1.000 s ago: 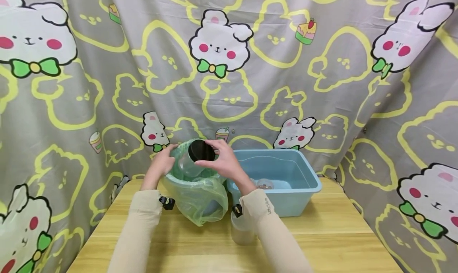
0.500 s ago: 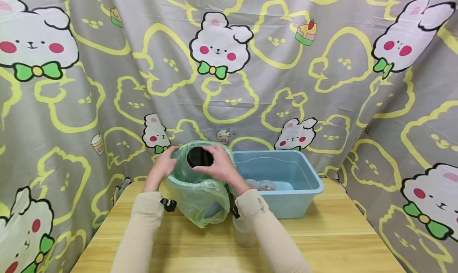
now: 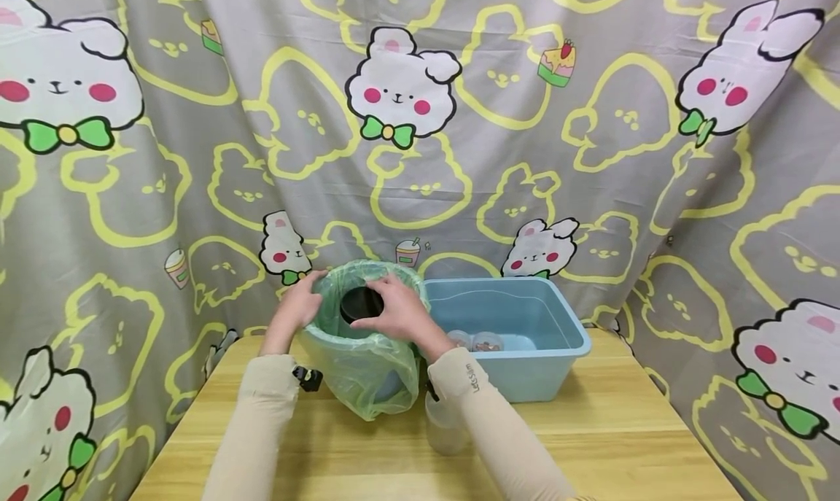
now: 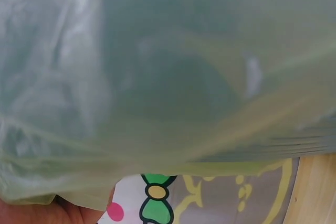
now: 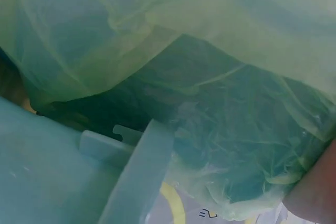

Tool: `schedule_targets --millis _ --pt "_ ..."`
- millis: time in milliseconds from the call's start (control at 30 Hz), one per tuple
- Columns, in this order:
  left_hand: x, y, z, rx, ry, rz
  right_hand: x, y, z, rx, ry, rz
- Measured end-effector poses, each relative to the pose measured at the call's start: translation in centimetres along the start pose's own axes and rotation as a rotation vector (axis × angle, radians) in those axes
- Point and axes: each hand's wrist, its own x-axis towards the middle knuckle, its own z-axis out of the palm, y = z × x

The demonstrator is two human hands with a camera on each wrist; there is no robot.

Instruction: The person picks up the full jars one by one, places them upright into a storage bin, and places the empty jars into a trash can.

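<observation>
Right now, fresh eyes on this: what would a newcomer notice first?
Probably the curtain of big white bunnies and yellow outlines, filling the head view behind the table. Next, likely the black lid, dark against the pale green bag lining the bin, held by the right hand at the bin's mouth. Then the blue tub, on the table just right of the bag.

The left hand (image 3: pixel 298 308) has its thumb parted from its fingers, with the left forearm (image 3: pixel 252 432) behind it and slightly leftward, while just to its right the right hand (image 3: pixel 399 310) curves thumb and fingers toward it, the right forearm (image 3: pixel 502 432) slanting back and rightward from that hand.
</observation>
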Motion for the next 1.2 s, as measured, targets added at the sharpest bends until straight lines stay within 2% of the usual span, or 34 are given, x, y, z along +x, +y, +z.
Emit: schedule_targets --millis 433,833,1000,1200 --pt "-0.16 -0.03 -0.04 -0.015 0.003 0.005 0.35 -0.03 -0.08 -0.052 -0.097 0.011" --pt "-0.30 0.06 -0.02 -0.016 -0.002 0.003 0.58 -0.22 -0.47 -0.049 -0.170 -0.005" --pt "-0.36 -0.01 0.00 -0.020 0.005 0.000 0.52 -0.40 -0.46 -0.046 -0.171 0.013" --pt "-0.35 0.01 0.00 -0.019 0.011 0.008 0.41 -0.51 -0.23 -0.078 -0.135 0.036"
